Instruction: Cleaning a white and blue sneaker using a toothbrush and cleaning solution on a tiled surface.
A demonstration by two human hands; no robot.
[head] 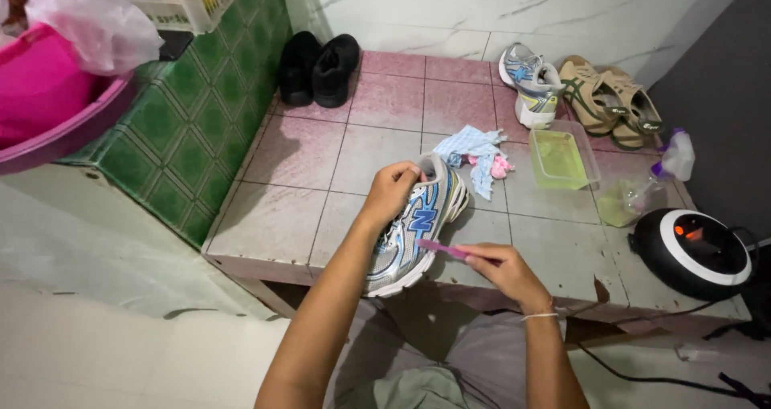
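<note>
A: What's the biggest thing here?

B: A raised tiled step (321, 176), pinkish and worn, with a green tiled wall to its left and a pink tub (48, 104) above that

A: And on the step?

B: A round black and white appliance (695, 252) at the right edge. Then a pair of black shoes (319, 68) at the back, tan sandals (610, 96), and a single grey sneaker (528, 84) beside them

A: What is being handled?

B: A silver and blue sneaker (414, 232) at the front edge of the step. The left hand (391, 191) grips its heel collar, fingers curled over the rim. The right hand (506, 271) pinches a thin purple brush (446, 249), its tip touching the shoe's side

A: Smaller bits?

B: A clear green-tinted tray (562, 158), a spray bottle (646, 186) lying near it, and a light blue cloth (478, 152) just behind the shoe
</note>
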